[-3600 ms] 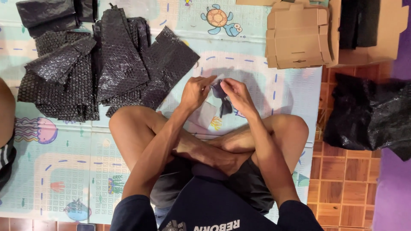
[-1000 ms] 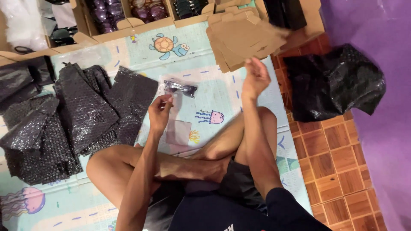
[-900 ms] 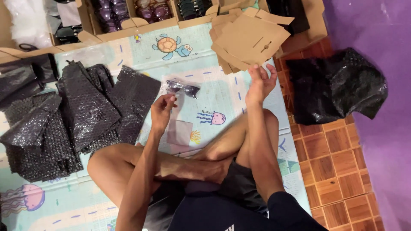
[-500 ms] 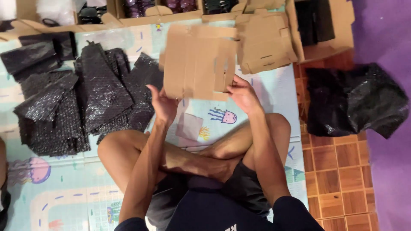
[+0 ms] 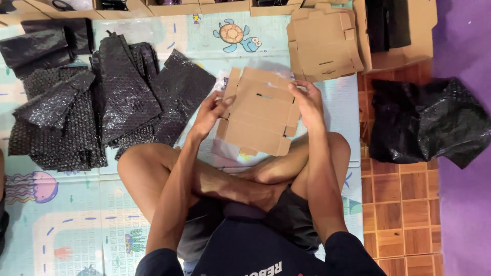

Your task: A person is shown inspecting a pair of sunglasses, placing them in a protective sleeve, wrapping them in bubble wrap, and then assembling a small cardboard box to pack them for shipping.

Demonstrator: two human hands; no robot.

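Note:
I sit cross-legged on a patterned play mat (image 5: 71, 220). Both hands hold one flat, die-cut cardboard box blank (image 5: 258, 112) above my knees. My left hand (image 5: 210, 113) grips its left edge, and my right hand (image 5: 305, 102) grips its upper right edge. The blank is unfolded and slightly tilted. A stack of more flat cardboard blanks (image 5: 322, 43) lies on the mat just beyond my right hand.
Black bubble-wrap sheets (image 5: 102, 102) are piled on the mat to my left. A crumpled black plastic bag (image 5: 429, 122) lies on the wooden floor tiles at right. An open carton (image 5: 404, 30) stands at the top right, and more boxes line the far edge.
My left hand let go of the dark sunglasses it held over the mat. My right hand took a cardboard blank from the stack, and both hands now hold it lower, over my knees.

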